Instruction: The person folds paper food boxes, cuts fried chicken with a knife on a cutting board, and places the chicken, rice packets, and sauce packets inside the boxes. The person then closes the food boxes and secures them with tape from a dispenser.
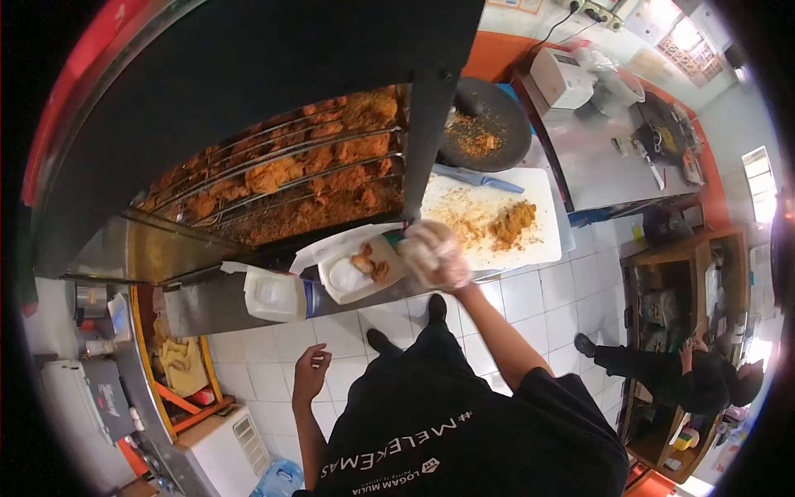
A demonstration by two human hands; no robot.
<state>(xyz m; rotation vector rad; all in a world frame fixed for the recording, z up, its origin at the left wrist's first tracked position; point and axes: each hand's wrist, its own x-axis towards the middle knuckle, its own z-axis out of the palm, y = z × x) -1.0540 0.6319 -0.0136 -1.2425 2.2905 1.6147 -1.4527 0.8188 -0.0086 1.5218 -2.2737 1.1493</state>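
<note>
My right hand (pixel 435 255), in a clear plastic glove, hovers between the chicken box and the cutting board. Motion blur hides whether its fingers hold anything. My left hand (pixel 311 372) is bare, loosely bent and holding nothing, over the floor below the counter edge. Just left of my right hand, an open white takeaway box (pixel 358 277) holds a white rounded portion, likely rice, and pieces of fried chicken (pixel 369 264). Beside it stands a second open box (pixel 276 295) with a white portion inside. Fried chicken (pixel 513 222) and crumbs lie on the white cutting board (pixel 542 184).
A blue-handled knife (pixel 480 178) lies at the board's top edge, below a dark stone mortar (pixel 497 108) with crumbs. The display cabinet (pixel 431 149) holds racks of fried chicken. At the right, another person (pixel 671 373) stands by wooden shelves (pixel 662 257).
</note>
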